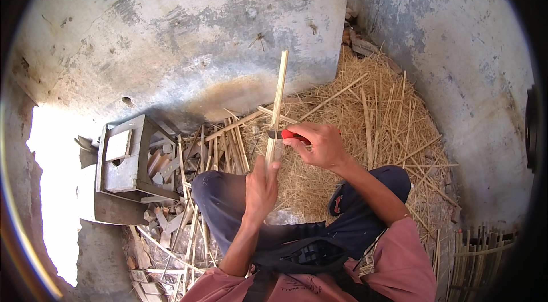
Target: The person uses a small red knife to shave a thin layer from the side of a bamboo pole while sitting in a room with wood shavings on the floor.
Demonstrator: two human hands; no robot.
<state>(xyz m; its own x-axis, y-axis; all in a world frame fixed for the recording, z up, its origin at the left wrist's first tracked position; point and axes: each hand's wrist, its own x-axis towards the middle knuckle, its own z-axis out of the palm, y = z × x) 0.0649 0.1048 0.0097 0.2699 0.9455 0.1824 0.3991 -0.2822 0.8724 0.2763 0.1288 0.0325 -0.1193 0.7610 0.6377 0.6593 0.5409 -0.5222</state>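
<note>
My left hand (262, 189) is closed round the lower part of a long, pale split bamboo strip (280, 86), which stands up and leans slightly right. My right hand (321, 146) grips a knife (290, 134) with a red handle. Its short dark blade lies across the strip, just above my left fingers. Whether the blade has cut into the bamboo cannot be made out. Both hands are in front of my crossed legs (220, 196), in dark trousers.
Straw-like shavings and loose strips (371, 114) cover the floor ahead and to the right. At the left stands a wooden box-like frame (123, 156) by a bright opening, with rubble (165, 222) below. Stained walls (200, 28) close in the space; a bundle of sticks (482, 256) sits lower right.
</note>
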